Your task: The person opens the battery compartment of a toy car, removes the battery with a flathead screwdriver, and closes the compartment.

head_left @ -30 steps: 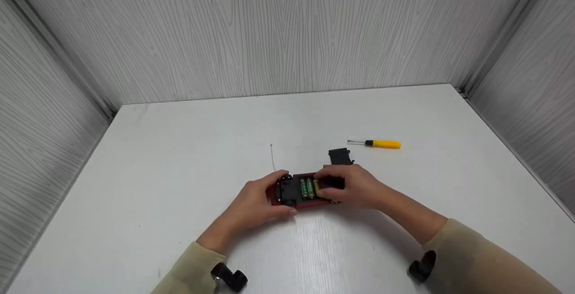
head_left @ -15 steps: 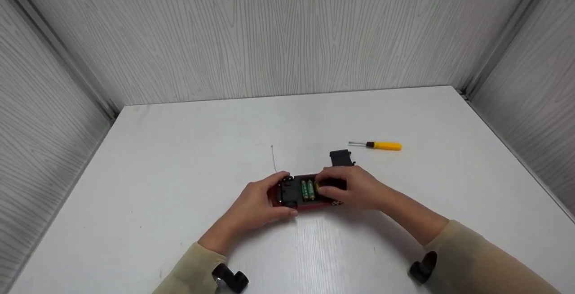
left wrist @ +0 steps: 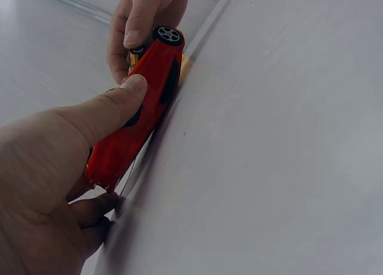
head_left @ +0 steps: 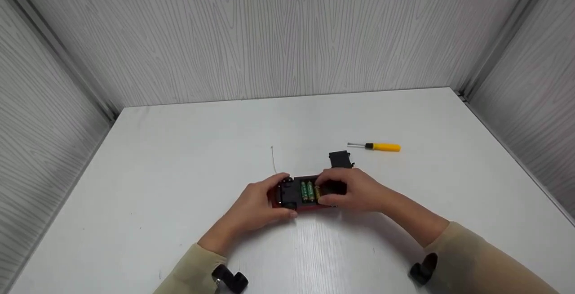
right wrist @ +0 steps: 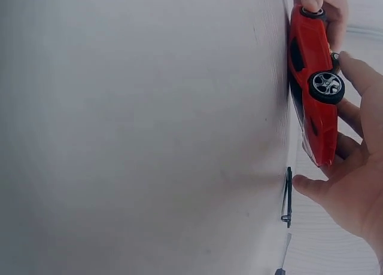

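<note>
A red toy car [left wrist: 149, 101] lies wheels up on the table, its black underside [head_left: 289, 193] showing in the head view. My left hand [head_left: 254, 204] grips one end, thumb and fingers on opposite sides. Two green batteries [head_left: 307, 191] lie side by side in the open battery compartment. My right hand [head_left: 359, 190] pinches a third, gold-looking battery [head_left: 318, 193] between thumb and fingertip, beside the green ones. In the left wrist view this battery [left wrist: 134, 58] sticks up above the car's underside. The right hand covers the car's other end in the head view.
Behind the right hand lies a black battery cover [head_left: 340, 159]. Farther back and right is a screwdriver [head_left: 384, 147] with a yellow handle. A thin wire antenna [head_left: 273, 161] extends from the car towards the back. Pale panels [head_left: 287, 33] enclose the table's back and sides.
My right thumb has shifted slightly towards me, and more of the gold battery shows than half a second ago. The left hand keeps its grip and the car stays in place.
</note>
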Available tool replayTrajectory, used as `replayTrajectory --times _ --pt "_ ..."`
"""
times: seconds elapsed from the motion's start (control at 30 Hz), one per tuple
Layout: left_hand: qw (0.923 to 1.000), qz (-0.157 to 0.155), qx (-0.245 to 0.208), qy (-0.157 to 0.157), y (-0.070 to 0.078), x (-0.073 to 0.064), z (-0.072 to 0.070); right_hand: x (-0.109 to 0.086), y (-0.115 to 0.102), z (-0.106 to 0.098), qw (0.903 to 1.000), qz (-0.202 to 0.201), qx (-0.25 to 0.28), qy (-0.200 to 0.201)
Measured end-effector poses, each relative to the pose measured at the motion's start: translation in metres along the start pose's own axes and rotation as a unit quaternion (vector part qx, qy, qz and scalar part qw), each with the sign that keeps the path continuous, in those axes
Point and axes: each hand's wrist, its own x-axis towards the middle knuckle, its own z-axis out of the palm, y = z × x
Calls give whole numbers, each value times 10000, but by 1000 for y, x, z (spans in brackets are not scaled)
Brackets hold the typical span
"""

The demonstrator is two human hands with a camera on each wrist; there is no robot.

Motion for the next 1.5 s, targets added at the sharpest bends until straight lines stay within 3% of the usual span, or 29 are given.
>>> replayTrajectory --times 0.17,0.57,1.13,1.5 --pt "10000 -16 48 -26 0 0 0 0 1 0 10000 53 -34 10" --pt "9999 -10 110 -39 -1 1 0 2 0 -2 9994 -294 -191 -33" --pt "10000 40 30 -74 0 1 -1 6 3 -1 9989 132 423 -129" --pt "9999 -67 16 -110 0 1 -2 3 -1 -9 9956 52 925 148"
